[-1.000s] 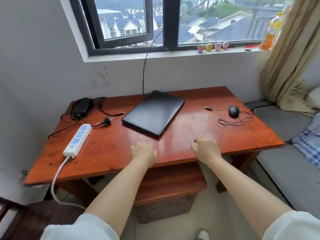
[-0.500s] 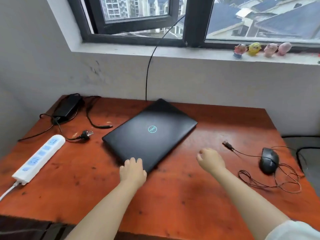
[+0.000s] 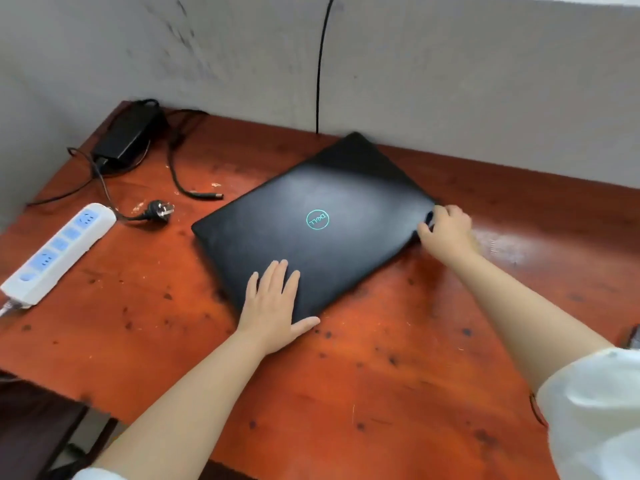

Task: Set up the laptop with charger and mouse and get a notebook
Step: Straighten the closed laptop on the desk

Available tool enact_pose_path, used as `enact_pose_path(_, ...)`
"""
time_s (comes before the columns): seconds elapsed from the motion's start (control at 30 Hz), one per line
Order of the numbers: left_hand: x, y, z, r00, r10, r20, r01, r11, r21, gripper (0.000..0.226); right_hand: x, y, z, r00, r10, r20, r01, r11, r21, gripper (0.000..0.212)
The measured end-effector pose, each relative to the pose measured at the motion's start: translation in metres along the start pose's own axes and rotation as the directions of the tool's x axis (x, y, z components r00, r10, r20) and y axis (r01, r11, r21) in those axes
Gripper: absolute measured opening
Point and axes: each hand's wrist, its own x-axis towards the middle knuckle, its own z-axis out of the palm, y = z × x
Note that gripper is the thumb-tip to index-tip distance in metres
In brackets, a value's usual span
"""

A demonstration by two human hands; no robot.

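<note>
A closed black laptop [image 3: 311, 230] with a teal logo lies at an angle on the red-brown wooden table [image 3: 363, 368]. My left hand [image 3: 273, 303] rests flat on its near corner, fingers spread. My right hand [image 3: 446, 233] curls around the laptop's right corner, fingers on the edge. The black charger brick [image 3: 126, 135] sits at the table's far left, its cable running to a loose barrel tip [image 3: 207, 195] and a loose wall plug [image 3: 161, 209]. The mouse and any notebook are out of view.
A white power strip [image 3: 57, 252] with blue sockets lies along the left edge of the table. A thin black cable [image 3: 320, 64] hangs down the grey wall behind the laptop. A dark chair [image 3: 31, 427] stands at the lower left.
The view has closed in on the table. My left hand has slid onto the laptop's near corner, and my right hand has reached forward from the bare tabletop to grip its right corner.
</note>
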Motion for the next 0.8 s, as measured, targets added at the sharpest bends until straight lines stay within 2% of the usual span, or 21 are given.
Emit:
enact_pose_path(0.1, -0.001, 0.001, 0.005, 1.0, -0.024, -0.002, 0.024, 1.0, 0.008, 0.09, 0.025, -0.006, 0.009, 0.999, 0.018, 0.031, -0.019, 0.999, 0.028, 0.043)
enact_pose_path(0.2, -0.001, 0.002, 0.009, 0.999, -0.037, -0.02, 0.038, 0.998, 0.044, 0.088, 0.034, -0.011, 0.014, 0.999, 0.044, -0.003, -0.044, 0.998, 0.041, 0.048)
enact_pose_path(0.3, -0.004, 0.005, 0.007, 0.999, -0.048, -0.013, 0.049, 0.998, 0.028, 0.087, 0.036, -0.006, 0.014, 0.998, 0.055, -0.023, -0.055, 0.998, 0.006, 0.065)
enact_pose_path(0.43, -0.008, 0.003, 0.002, 0.999, -0.03, 0.023, 0.029, 0.999, 0.031, 0.087, 0.037, 0.002, 0.013, 0.997, 0.069, 0.038, -0.068, 0.998, -0.01, 0.078)
enact_pose_path(0.5, -0.011, -0.002, -0.001, 0.999, -0.005, 0.05, 0.002, 0.999, 0.052, 0.087, 0.031, 0.007, 0.011, 0.993, 0.083, 0.085, -0.084, 0.996, 0.006, 0.078)
enact_pose_path(0.63, -0.02, -0.019, 0.0, 0.995, 0.055, 0.079, -0.062, 0.994, 0.094, 0.087, 0.006, 0.018, 0.008, 0.985, 0.1, 0.141, -0.105, 0.994, 0.03, 0.057)
enact_pose_path(0.8, -0.031, -0.039, 0.0, 0.985, 0.131, 0.11, -0.146, 0.979, 0.139, 0.087, -0.037, 0.023, 0.01, 0.967, 0.184, 0.175, -0.189, 0.982, 0.009, 0.068)
